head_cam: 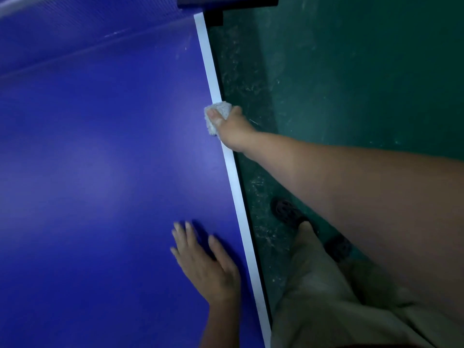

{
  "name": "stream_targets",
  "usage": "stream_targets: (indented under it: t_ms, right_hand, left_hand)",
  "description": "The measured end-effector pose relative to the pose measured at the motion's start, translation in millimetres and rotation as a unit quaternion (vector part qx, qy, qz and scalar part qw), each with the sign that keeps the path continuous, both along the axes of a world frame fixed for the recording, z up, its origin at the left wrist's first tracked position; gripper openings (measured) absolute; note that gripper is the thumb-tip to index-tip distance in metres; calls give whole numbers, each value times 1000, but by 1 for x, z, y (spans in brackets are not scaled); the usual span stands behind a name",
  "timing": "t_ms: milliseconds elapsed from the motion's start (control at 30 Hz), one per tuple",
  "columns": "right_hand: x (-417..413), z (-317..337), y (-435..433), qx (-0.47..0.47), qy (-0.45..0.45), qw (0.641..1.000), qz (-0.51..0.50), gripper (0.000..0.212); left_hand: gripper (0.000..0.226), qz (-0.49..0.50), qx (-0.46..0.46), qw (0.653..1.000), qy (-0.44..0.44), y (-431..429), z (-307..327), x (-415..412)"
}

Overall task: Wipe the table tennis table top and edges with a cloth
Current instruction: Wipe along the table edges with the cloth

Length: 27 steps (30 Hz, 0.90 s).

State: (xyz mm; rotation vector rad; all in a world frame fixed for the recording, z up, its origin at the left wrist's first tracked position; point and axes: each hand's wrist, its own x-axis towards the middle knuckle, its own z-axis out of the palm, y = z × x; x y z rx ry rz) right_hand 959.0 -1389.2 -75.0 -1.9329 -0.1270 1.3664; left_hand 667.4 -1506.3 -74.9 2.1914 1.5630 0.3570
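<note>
The blue table tennis table (100, 159) fills the left of the view, with a white line (237, 187) running along its right side edge. My right hand (232, 129) grips a small whitish cloth (219, 113) and presses it over that edge, thumb on top and fingers wrapped down the side. My left hand (203, 262) lies flat on the blue top near the edge, fingers spread, holding nothing.
The net (75, 33) crosses the table at the upper left, with its dark post clamp (213, 11) at the edge. A scuffed green floor (339, 71) lies to the right. My legs in light trousers and dark sandals (288, 209) stand beside the table.
</note>
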Motion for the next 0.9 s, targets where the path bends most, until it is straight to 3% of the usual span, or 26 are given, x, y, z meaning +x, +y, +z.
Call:
stream_targets:
  t_ms: [100, 200, 233, 300, 367, 467, 567, 667, 733, 767, 900]
  right_hand:
    - [-8, 2, 0, 3, -11, 1000, -23, 63]
    - [-29, -7, -21, 10, -20, 1000, -21, 28]
    - [-35, -8, -29, 20, -21, 1000, -12, 32]
    - [-44, -6, -38, 18, -11, 1000, -4, 64]
    - [-45, -7, -35, -6, -10, 1000, -3, 72]
    - [-22, -10, -11, 18, -17, 1000, 18, 43]
    - [26, -12, 38, 63, -40, 997, -8, 28]
    - [77, -8, 88, 88, -52, 993, -50, 30]
    - [92, -6, 105, 65, -25, 994, -85, 52]
    - [94, -7, 106, 63, -35, 994, -82, 54]
    - [59, -11, 69, 77, -35, 996, -35, 38]
  left_hand:
    - [56, 19, 26, 997, -72, 80, 4, 86]
    - [57, 59, 23, 996, -56, 170, 1, 165]
    - [58, 65, 20, 997, -36, 195, -1, 183]
    - [59, 62, 29, 997, 20, 225, -8, 203]
    - [59, 62, 52, 994, 78, 231, -13, 209]
    - [59, 66, 71, 990, 101, 227, -13, 212]
    - [58, 66, 81, 990, 100, 228, -11, 214]
    - [57, 72, 82, 989, 100, 228, -12, 215]
    - [56, 72, 88, 989, 98, 229, -12, 215]
    - [56, 70, 91, 989, 97, 230, -12, 215]
    - [52, 66, 96, 989, 89, 230, -11, 215]
